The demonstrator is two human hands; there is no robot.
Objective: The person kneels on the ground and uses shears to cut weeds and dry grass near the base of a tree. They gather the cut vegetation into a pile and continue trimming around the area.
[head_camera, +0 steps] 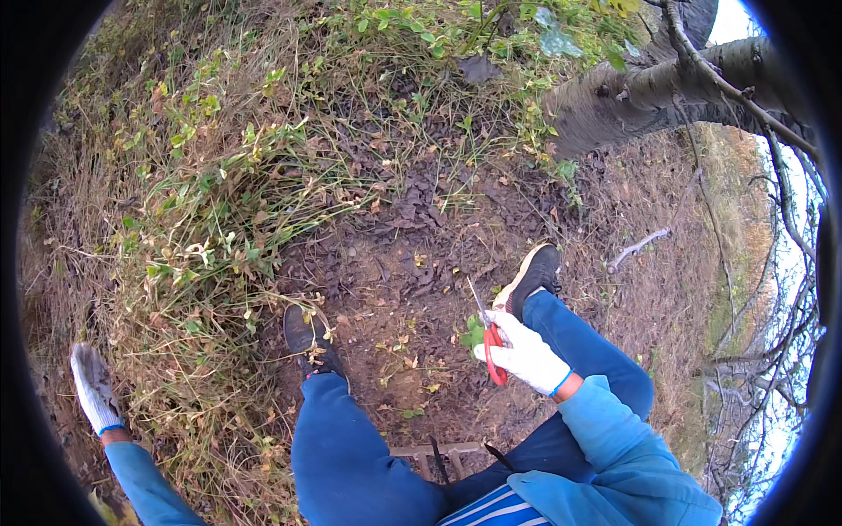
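Note:
My right hand [526, 352], in a white knit glove with a blue cuff edge, grips a pair of scissors [495, 348] by the red handles. Their metal blades look closed and point up, away from my body, above bare soil and beside my right shoe [536, 279]. Out at the far left, my left hand [94, 386] wears a matching glove, greyish on one side. It is beside dry grass [164, 381], and its fingers are too unclear to show whether they hold anything. A heap of cut-looking green and yellowing stems [263, 204] lies beyond my left shoe [309, 335].
A thick tree trunk [612, 98] leans in at upper right, with thin bare branches [783, 191] hanging down the right side. A short broken stick [638, 250] lies on the ground. Between my legs shows a slatted wooden frame [421, 451]. Brown dead leaves [414, 204] cover the soil ahead.

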